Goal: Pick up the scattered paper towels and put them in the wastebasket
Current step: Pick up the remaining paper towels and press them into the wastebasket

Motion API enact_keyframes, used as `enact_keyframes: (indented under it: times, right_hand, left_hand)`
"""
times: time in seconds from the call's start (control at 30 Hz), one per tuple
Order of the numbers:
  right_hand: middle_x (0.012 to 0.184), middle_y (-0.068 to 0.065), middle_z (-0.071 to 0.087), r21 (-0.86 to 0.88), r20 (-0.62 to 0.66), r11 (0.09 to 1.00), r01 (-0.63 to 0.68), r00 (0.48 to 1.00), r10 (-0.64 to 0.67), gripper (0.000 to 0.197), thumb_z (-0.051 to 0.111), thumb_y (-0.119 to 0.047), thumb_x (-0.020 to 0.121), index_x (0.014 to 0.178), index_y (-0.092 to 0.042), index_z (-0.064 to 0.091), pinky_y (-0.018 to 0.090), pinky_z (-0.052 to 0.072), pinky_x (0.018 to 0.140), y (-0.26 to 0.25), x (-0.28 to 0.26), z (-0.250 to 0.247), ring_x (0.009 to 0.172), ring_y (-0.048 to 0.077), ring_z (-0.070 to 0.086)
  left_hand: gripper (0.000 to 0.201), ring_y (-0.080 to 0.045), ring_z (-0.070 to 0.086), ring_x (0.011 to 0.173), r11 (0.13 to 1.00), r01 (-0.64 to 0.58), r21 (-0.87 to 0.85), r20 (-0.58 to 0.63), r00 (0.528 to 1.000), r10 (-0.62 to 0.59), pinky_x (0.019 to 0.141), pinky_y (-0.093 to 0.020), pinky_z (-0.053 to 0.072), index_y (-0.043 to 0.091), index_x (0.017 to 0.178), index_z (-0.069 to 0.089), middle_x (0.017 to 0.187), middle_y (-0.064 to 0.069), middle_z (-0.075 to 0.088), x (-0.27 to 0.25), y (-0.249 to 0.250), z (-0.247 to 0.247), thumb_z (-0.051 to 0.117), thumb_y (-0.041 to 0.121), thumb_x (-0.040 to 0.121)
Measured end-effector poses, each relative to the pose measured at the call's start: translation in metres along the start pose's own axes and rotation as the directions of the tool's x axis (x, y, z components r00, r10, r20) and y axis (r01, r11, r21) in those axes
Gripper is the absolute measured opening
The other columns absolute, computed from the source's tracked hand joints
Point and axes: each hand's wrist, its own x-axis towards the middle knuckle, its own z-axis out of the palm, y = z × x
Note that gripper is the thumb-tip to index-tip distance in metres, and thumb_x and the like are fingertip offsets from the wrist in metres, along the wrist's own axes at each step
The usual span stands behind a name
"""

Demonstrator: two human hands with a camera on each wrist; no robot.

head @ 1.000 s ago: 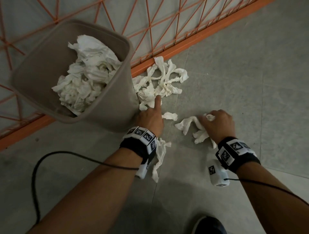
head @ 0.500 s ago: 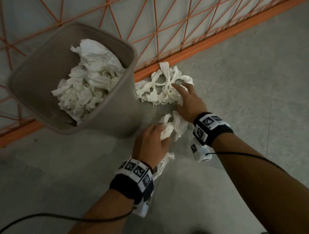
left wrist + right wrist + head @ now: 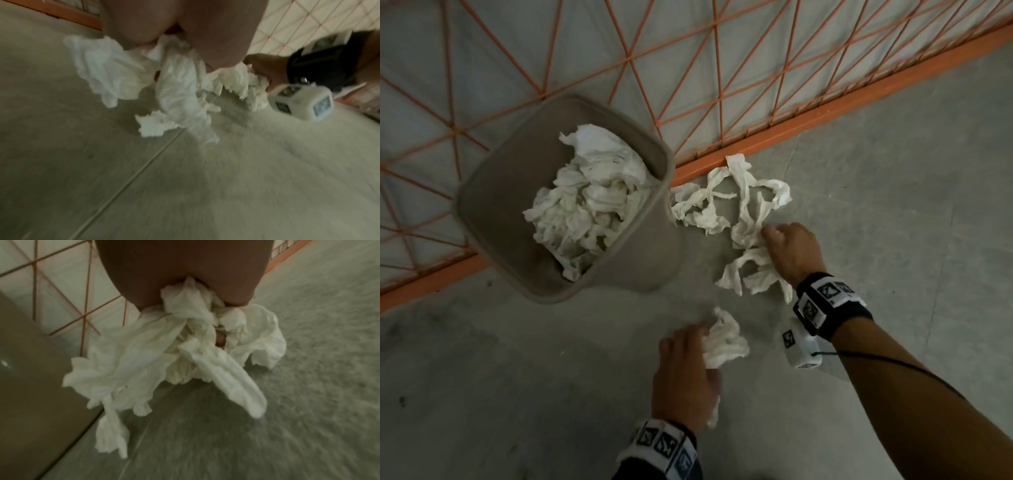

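Both fists clamp paper: left hand (image 3: 683, 371) holds a wad (image 3: 726, 339), right hand (image 3: 792, 251) the towels (image 3: 748, 222). Gather trailing tails before lifting toward wastebasket (image 3: 493, 192), ten o'clock.

Both wrist views are smeared by motion blur. In the left wrist view, the left hand (image 3: 185, 29) is cut off by the top edge, its fingertips buried in crumpled white paper towels (image 3: 176, 91). The right hand (image 3: 185, 270) likewise runs off the top, one fingertip showing through its own bunch of white paper towels (image 3: 185, 356). The tall grey plastic wastebasket (image 3: 30, 369) is cropped at the left edge.
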Motion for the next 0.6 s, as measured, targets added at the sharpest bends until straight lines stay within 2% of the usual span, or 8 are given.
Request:
enact_keyframes:
  times: [0.03, 0.1, 0.2, 0.27, 0.37, 0.47, 0.53, 0.6]
  right_hand:
    - [0.089, 0.012, 0.058, 0.022, -0.031, 0.999, -0.023, 0.999, 0.024, 0.044, 0.051, -0.045, 0.09, 0.076, -0.005, 0.064, 0.031, 0.036, 0.071, -0.001, 0.002, -0.005, 0.078, 0.028, 0.053]
    - [0.091, 0.017, 0.059, 0.049, -0.113, 0.999, -0.024, 0.993, 0.029, 0.035, 0.061, -0.037, 0.084, 0.079, -0.002, 0.065, 0.03, 0.036, 0.07, -0.001, 0.009, -0.01, 0.081, 0.034, 0.056]
    - [0.103, 0.022, 0.058, 0.093, -0.175, 0.996, 0.018, 0.984, -0.002, 0.02, 0.062, -0.012, 0.08, 0.095, 0.001, 0.063, 0.029, 0.034, 0.07, -0.007, 0.015, -0.012, 0.091, 0.038, 0.058]
    - [0.113, 0.017, 0.059, 0.109, -0.148, 0.993, 0.048, 0.988, -0.032, 0.03, 0.057, -0.005, 0.079, 0.109, -0.007, 0.056, 0.029, 0.034, 0.072, -0.014, 0.023, -0.015, 0.097, 0.036, 0.059]
    - [0.13, 0.011, 0.054, 0.078, -0.082, 0.994, 0.079, 0.994, -0.072, 0.054, 0.05, -0.003, 0.08, 0.13, -0.023, 0.045, 0.035, 0.042, 0.081, -0.022, 0.042, -0.014, 0.109, 0.036, 0.058]
    - [0.142, 0.012, 0.037, 0.019, 0.037, 0.998, 0.056, 0.998, -0.057, 0.065, 0.052, -0.01, 0.085, 0.142, -0.032, 0.034, 0.048, 0.046, 0.094, -0.029, 0.057, -0.012, 0.114, 0.041, 0.055]
    - [0.145, 0.012, 0.031, -0.064, 0.115, 0.997, 0.039, 0.993, -0.031, 0.068, 0.058, -0.027, 0.088, 0.147, -0.037, 0.024, 0.051, 0.045, 0.097, -0.032, 0.062, -0.009, 0.116, 0.043, 0.054]
    - [0.147, 0.011, 0.03, -0.161, 0.178, 0.986, 0.032, 0.984, -0.003, 0.076, 0.06, -0.048, 0.085, 0.147, -0.044, 0.015, 0.05, 0.044, 0.098, -0.034, 0.066, -0.006, 0.121, 0.042, 0.052]
  left_hand:
    - [0.054, -0.019, 0.037, 0.117, 0.999, 0.024, 0.023, 0.042, 0.999, -0.024, 0.087, -0.035, 0.049, 0.037, 0.134, 0.036, 0.125, 0.008, 0.045, -0.005, -0.002, 0.006, 0.053, 0.032, 0.082]
    - [0.065, -0.021, 0.034, 0.121, 0.994, 0.029, 0.102, 0.123, 0.992, -0.041, 0.09, -0.037, 0.049, 0.043, 0.141, 0.021, 0.13, 0.005, 0.039, -0.01, -0.006, 0.017, 0.051, 0.043, 0.084]
    - [0.071, -0.024, 0.029, 0.131, 0.979, -0.004, 0.201, 0.248, 0.968, -0.047, 0.098, -0.039, 0.045, 0.045, 0.146, 0.011, 0.143, 0.002, 0.03, -0.011, -0.008, 0.024, 0.052, 0.039, 0.088]
    - [0.069, -0.023, 0.027, 0.136, 0.975, -0.028, 0.218, 0.288, 0.957, -0.036, 0.101, -0.037, 0.043, 0.037, 0.145, 0.018, 0.145, 0.003, 0.027, -0.004, -0.009, 0.021, 0.056, 0.031, 0.088]
    - [0.049, -0.021, 0.03, 0.137, 0.975, -0.063, 0.215, 0.29, 0.957, -0.002, 0.107, -0.03, 0.035, 0.021, 0.137, 0.037, 0.145, 0.001, 0.032, 0.004, -0.013, 0.018, 0.051, 0.024, 0.09]
    - [0.044, -0.021, 0.043, 0.131, 0.992, -0.035, 0.121, 0.258, 0.966, 0.003, 0.105, -0.024, 0.032, 0.018, 0.129, 0.05, 0.14, 0.0, 0.042, 0.008, -0.009, 0.01, 0.05, 0.026, 0.085]
    - [0.047, -0.023, 0.051, 0.124, 0.999, -0.025, 0.035, 0.2, 0.98, 0.017, 0.103, -0.026, 0.039, 0.019, 0.124, 0.056, 0.138, 0.0, 0.047, 0.014, -0.001, 0.004, 0.049, 0.03, 0.078]
    - [0.032, -0.024, 0.061, 0.105, 0.999, -0.042, -0.035, 0.089, 0.995, 0.045, 0.087, -0.026, 0.046, 0.016, 0.107, 0.062, 0.121, 0.0, 0.053, 0.023, 0.012, -0.004, 0.054, 0.024, 0.077]
